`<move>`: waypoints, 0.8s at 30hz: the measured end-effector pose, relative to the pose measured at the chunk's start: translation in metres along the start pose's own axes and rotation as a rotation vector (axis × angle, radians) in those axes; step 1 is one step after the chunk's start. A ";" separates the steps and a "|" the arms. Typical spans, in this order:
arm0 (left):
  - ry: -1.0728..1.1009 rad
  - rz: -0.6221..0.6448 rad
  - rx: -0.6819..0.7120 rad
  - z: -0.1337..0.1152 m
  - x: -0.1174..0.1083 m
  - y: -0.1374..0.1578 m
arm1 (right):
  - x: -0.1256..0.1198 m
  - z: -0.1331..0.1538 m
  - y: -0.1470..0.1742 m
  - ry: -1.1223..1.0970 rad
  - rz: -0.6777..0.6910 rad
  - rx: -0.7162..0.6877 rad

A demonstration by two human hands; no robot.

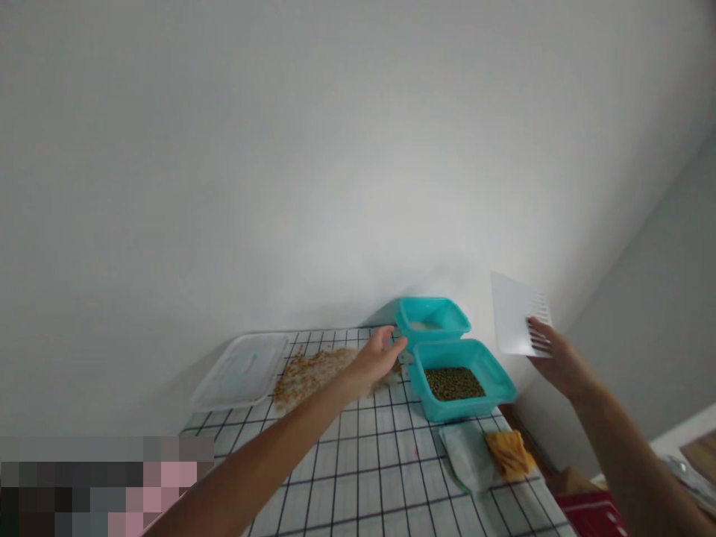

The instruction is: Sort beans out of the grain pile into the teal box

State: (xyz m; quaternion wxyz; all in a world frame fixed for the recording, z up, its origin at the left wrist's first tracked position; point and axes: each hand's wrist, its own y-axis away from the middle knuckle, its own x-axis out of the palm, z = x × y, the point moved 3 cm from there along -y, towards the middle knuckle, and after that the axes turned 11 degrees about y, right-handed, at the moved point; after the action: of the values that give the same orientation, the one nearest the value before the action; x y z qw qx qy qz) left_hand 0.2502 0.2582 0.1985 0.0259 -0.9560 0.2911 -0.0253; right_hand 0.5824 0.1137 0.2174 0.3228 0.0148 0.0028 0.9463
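"Pale grey wall (335, 164) fills most of my feed, with a tabletop (358, 485) under a white, black-gridded cover below it. How's the right grip (553, 361)?"

"Closed on the lower right edge of a flat, white, plastic-looking sheet (510, 317) with a row of slots, raised right of the tubs and clear of the tabletop."

"Why that edge?"

"My guess: the slots give the fingers purchase and leave the plain part uncovered."

"And the left grip (380, 358)?"

"Fingers loosely curved, thumb apart, nothing visible between them. It's beside the left end of the rear turquoise, rectangular plastic tub (433, 308); I can't tell whether it touches."

"What's next to that?"

"Just in front, a second, turquoise plastic tub (464, 409) holding greenish-brown grains (454, 384). I'd say they're set close so both are within easy reach."

"Anything in my way?"

"Your left forearm (296, 438) hides part of a loose, tan, flaky heap (313, 373). Left of that lies a translucent, whitish, rectangular lid (240, 373), probably put aside to leave room."

"Nearer me?"

"A pale, flat packet (470, 455) beside a crumpled, orange-yellow cloth (510, 453), both near the front tub. Beyond the tabletop's right edge, low down, there's a red box-like object (593, 514)."
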 end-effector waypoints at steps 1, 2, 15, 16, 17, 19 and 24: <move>-0.027 0.009 -0.001 -0.003 0.002 0.015 | -0.002 -0.002 0.014 -0.018 -0.039 0.017; -0.046 0.033 -0.001 -0.008 0.005 0.031 | -0.001 -0.004 0.029 -0.030 -0.066 0.036; -0.402 -0.092 -0.028 0.036 -0.110 0.215 | 0.161 -0.025 0.163 0.745 0.428 -0.379; -0.423 -0.157 -0.021 0.044 -0.124 0.219 | 0.170 -0.026 0.165 0.790 0.417 -0.382; -0.445 -0.208 -0.017 0.051 -0.136 0.221 | 0.178 -0.028 0.169 0.821 0.401 -0.378; -0.483 -0.261 -0.020 0.060 -0.151 0.226 | 0.191 -0.034 0.178 0.836 0.404 -0.372; -0.497 -0.232 -0.049 0.072 -0.160 0.234 | 0.203 -0.048 0.202 0.867 0.453 -0.376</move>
State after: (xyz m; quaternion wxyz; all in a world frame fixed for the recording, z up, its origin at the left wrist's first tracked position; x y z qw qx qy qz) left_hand -0.0073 0.1559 0.1063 0.0702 -0.9602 0.1651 0.2141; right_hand 0.2974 0.0780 0.1774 0.0764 -0.4364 -0.0369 0.8957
